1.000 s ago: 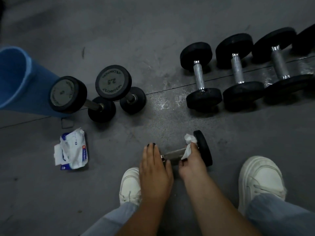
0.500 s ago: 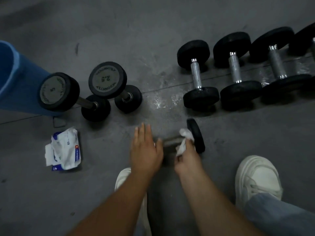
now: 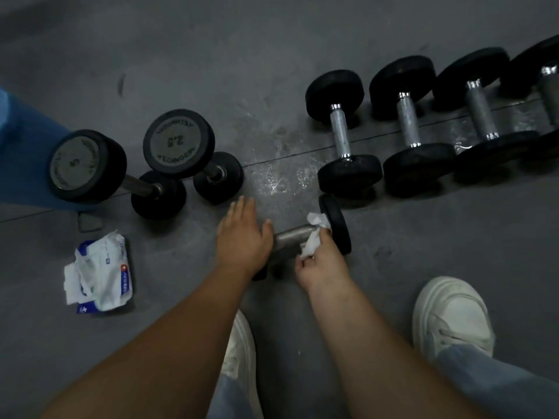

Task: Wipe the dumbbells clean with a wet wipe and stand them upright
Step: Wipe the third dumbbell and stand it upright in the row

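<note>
A small dumbbell (image 3: pixel 292 237) lies on its side on the grey floor just past my feet. My left hand (image 3: pixel 242 240) lies flat over its left head, fingers straight, hiding most of that head. My right hand (image 3: pixel 320 261) pinches a crumpled white wet wipe (image 3: pixel 313 237) against the metal handle, close to the right black head (image 3: pixel 335 225). Two dumbbells stand upright at left: one marked 2.5 (image 3: pixel 178 143) and a larger one (image 3: pixel 87 164).
Several dumbbells lie in a row at the upper right, the nearest one (image 3: pixel 341 131) just beyond the one I hold. An open pack of wet wipes (image 3: pixel 99 276) lies at the left. A blue bin (image 3: pixel 21 146) stands at the far left. My white shoes (image 3: pixel 450 316) flank my arms.
Both hands and the dumbbell have moved away from my feet, toward the row of lying dumbbells. The grip on wipe and handle looks the same.
</note>
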The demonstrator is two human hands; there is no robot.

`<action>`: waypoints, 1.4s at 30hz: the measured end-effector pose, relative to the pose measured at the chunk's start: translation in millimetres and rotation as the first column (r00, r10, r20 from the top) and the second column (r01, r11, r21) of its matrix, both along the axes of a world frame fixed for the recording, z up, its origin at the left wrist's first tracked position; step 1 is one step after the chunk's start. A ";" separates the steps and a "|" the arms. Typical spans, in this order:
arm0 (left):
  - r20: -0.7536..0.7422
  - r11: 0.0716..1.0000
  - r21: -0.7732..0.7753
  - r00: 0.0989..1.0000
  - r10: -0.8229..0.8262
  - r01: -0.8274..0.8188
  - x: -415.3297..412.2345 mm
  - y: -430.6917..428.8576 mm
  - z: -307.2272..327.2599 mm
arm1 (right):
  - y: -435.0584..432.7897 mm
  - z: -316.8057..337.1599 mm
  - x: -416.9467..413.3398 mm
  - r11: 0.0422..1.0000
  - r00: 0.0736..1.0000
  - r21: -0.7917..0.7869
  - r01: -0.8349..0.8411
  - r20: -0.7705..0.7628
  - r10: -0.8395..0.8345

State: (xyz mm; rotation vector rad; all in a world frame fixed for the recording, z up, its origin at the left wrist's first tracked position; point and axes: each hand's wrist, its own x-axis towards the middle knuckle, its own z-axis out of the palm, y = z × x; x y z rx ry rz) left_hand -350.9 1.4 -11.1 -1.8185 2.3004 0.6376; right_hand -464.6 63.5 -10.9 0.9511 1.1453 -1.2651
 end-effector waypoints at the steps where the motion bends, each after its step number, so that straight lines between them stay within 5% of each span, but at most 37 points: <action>1: 0.003 1.000 -0.006 1.000 0.008 -0.008 0.8 4.7 0.9 | 0.8 -4.0 0.5 1.000 1.000 -0.008 -0.019 -0.004 0.019; 13: 0.051 0.987 -0.127 0.994 -0.093 0.099 32.2 158.3 2.7 | 33.6 -7.2 10.8 0.997 0.997 0.030 -0.074 0.005 0.074; 25: 0.034 0.998 -0.045 0.999 -0.039 0.041 -7.8 17.9 -0.2 | 8.2 6.1 6.7 0.996 0.998 0.086 0.019 -0.059 -0.014; 35: -0.010 0.990 -0.114 0.996 -0.089 0.087 23.9 114.1 3.9 | 37.4 -2.5 22.5 0.999 0.995 -0.032 0.010 -0.102 -0.013; 42: -0.008 0.994 -0.070 0.997 -0.082 0.081 15.0 93.0 12.8 | 32.3 3.6 16.2 0.995 0.998 0.080 0.058 -0.016 -0.057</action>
